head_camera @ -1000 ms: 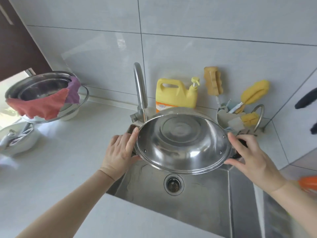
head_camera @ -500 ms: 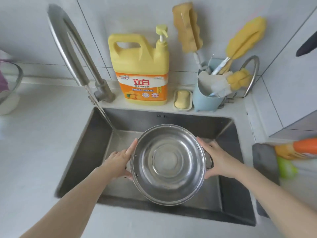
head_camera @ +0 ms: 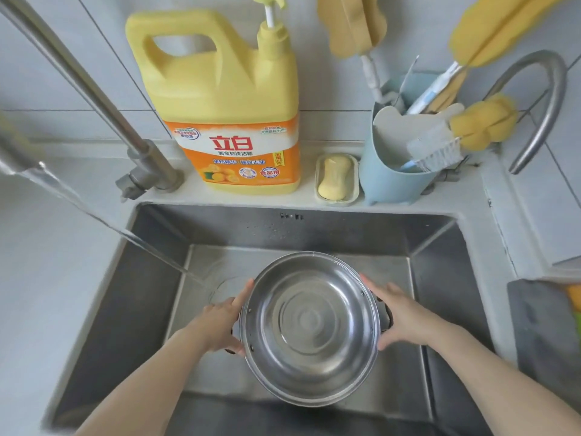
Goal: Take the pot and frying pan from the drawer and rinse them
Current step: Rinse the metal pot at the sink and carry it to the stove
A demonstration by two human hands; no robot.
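A round stainless steel pot [head_camera: 309, 328] is held low inside the steel sink [head_camera: 440, 265], its open side facing me. My left hand [head_camera: 221, 324] grips its left side handle and my right hand [head_camera: 405, 319] grips its right one. A stream of water [head_camera: 125, 237] runs from the tap spout [head_camera: 19, 158] at the left and lands on the sink floor just left of the pot. No frying pan is in view.
On the ledge behind the sink stand a yellow detergent jug [head_camera: 226, 114], a soap dish [head_camera: 336, 177] and a blue holder [head_camera: 396, 165] full of brushes and sponges. A second curved tap [head_camera: 547, 99] is at the right. A dark board [head_camera: 544, 347] lies on the right counter.
The pot has gone down from in front of the tap into the sink, both hands still on its handles. Water now runs from the spout. My view has dropped closer to the sink.
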